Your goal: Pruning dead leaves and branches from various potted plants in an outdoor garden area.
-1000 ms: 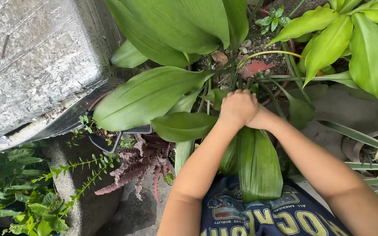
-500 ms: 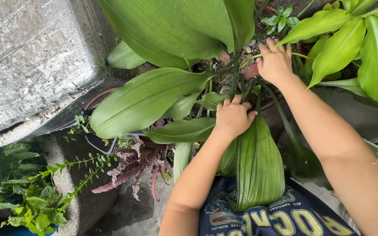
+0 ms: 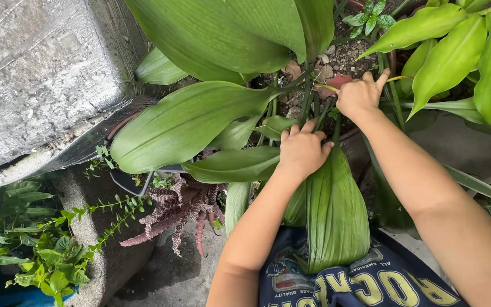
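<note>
A potted plant with broad green leaves (image 3: pixel 191 122) fills the middle of the view, its stems (image 3: pixel 308 102) rising from soil strewn with dry leaf bits (image 3: pixel 336 62). My left hand (image 3: pixel 302 149) rests at the base of the stems, fingers curled on a ribbed leaf (image 3: pixel 336 210) that hangs toward me. My right hand (image 3: pixel 361 95) is further in, over the soil, fingers closed around a thin yellowish stem (image 3: pixel 326 88) with the index finger raised.
A rough grey stone block (image 3: pixel 41 74) stands at the left. Below it grow a reddish fern (image 3: pixel 177 213) and small-leaved green plants (image 3: pixel 41 256) beside a concrete ledge (image 3: pixel 103 250). Another plant with lighter green leaves (image 3: pixel 456 62) crowds the right.
My right hand has moved away from my left, up and right into the pot, and closed on a thin stem. My left hand stays at the stem base.
</note>
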